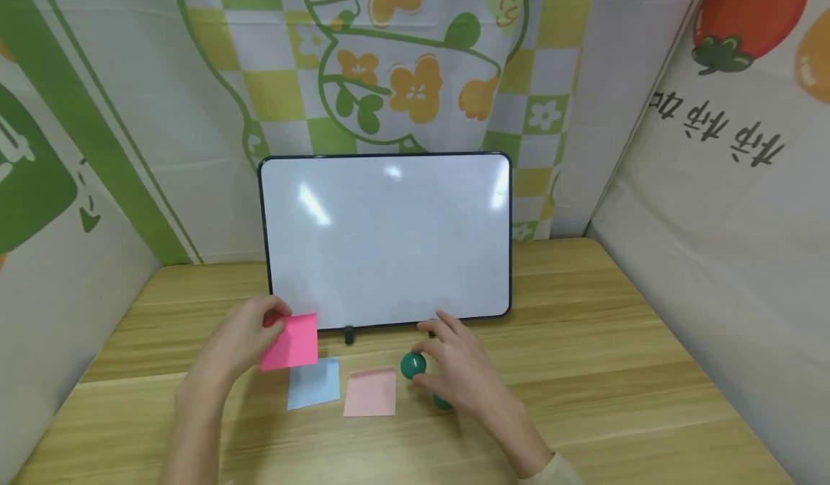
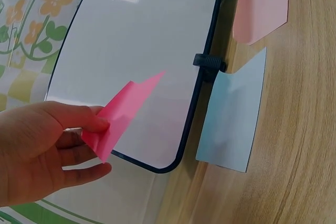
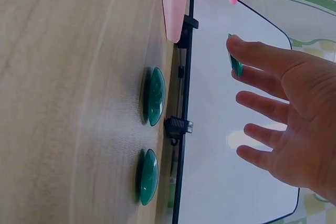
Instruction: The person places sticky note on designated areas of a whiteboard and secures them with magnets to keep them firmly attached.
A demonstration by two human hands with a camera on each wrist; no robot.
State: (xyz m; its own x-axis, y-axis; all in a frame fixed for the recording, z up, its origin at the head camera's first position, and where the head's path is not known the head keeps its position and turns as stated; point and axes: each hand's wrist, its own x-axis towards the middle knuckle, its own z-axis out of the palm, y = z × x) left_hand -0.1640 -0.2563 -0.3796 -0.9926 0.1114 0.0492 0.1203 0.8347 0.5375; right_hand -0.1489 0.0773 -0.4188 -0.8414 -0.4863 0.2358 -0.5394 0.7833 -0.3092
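pinching a bright pink sticky note (image 1: 292, 341) by its corner, the left hand (image 1: 243, 334) holds it before the whiteboard's (image 1: 389, 236) lower left edge. the right hand (image 1: 463, 373) holds a green magnet (image 1: 412, 365) in its fingertips above the wooden tabletop (image 1: 616, 370), beside a pale pink note (image 1: 371, 392) and a blue note (image 1: 315, 383).

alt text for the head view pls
A left hand pinches a bright pink sticky note at the lower left corner of an upright whiteboard, while the right hand holds a green magnet above the wooden table.
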